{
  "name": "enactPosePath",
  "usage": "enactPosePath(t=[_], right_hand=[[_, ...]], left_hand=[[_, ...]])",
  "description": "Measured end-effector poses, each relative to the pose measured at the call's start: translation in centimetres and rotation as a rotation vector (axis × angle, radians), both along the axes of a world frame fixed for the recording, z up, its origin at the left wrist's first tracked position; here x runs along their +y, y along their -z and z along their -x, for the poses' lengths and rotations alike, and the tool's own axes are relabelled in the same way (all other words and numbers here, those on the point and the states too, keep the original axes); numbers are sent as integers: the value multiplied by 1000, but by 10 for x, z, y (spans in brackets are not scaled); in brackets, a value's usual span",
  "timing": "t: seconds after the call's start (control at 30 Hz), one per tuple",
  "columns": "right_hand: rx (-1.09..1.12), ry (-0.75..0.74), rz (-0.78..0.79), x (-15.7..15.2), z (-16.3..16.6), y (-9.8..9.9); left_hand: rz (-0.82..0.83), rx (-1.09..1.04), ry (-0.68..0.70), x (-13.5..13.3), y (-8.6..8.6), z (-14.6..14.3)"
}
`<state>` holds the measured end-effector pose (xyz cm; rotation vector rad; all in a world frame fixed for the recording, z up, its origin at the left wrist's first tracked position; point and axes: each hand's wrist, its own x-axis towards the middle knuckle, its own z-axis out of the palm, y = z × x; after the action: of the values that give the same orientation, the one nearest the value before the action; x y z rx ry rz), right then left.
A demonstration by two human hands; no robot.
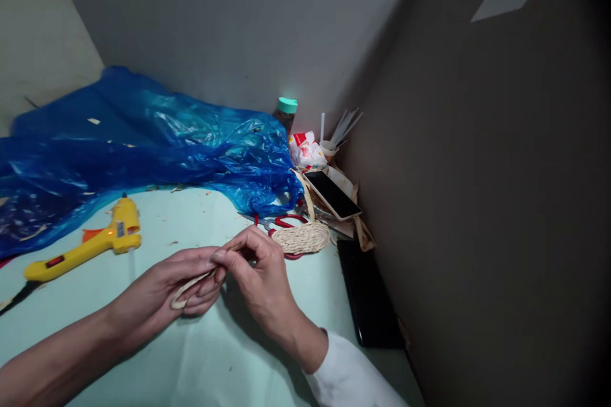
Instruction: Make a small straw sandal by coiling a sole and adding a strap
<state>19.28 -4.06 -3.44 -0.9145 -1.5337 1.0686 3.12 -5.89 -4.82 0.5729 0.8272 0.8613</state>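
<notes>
A thin, pale strip of natural fibre [187, 286] runs between my two hands, its looped end hanging by the left palm. My left hand [191, 283] pinches it between thumb and fingers. Closed on the same strip, my right hand [255, 264] meets the left fingertips from the right. Just beyond the right hand lies an oval woven piece [301, 238] of the same pale material, with a strip rising from its top. Red-handled scissors [290, 220] are partly hidden beneath it.
A yellow glue gun [90, 248] lies at left, its small light glowing. Crumpled blue plastic sheeting [157, 140] covers the back. At right are a phone [333, 194], a black flat object [370, 296], a green-lidded jar [287, 109] and white sticks [344, 126], beside a dark partition [477, 203].
</notes>
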Motion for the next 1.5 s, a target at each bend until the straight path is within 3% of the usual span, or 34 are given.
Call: enactPosePath(t=[0.17,0.3,0.4,0.47,0.53,0.6,0.77,0.97,1.5], right_hand=[[-69,-67,34,3,-5,-4],[-117,-113,70,17,-28,-24],[-223,118,-78,35,-63,-43],[-499,288,-186,47,-91,-49],[-623,341,-199,53,-113,-47],[-751,281,-189,53,-125,-39],[-1061,82,-191,41,-110,-16],[-1290,27,-175,33,-94,-14],[-1436,63,-125,47,-75,-10]], left_hand=[[-104,49,-6,1,-19,-13],[-231,75,-83,23,-32,-24],[-364,73,-107,53,-44,-26],[-404,70,-125,74,-50,-25],[-428,72,-120,92,-55,-24],[-442,84,-97,107,-57,-25],[-439,130,-11,122,-51,-38],[-420,177,60,124,-38,-47],[-415,211,84,118,-24,-56]])
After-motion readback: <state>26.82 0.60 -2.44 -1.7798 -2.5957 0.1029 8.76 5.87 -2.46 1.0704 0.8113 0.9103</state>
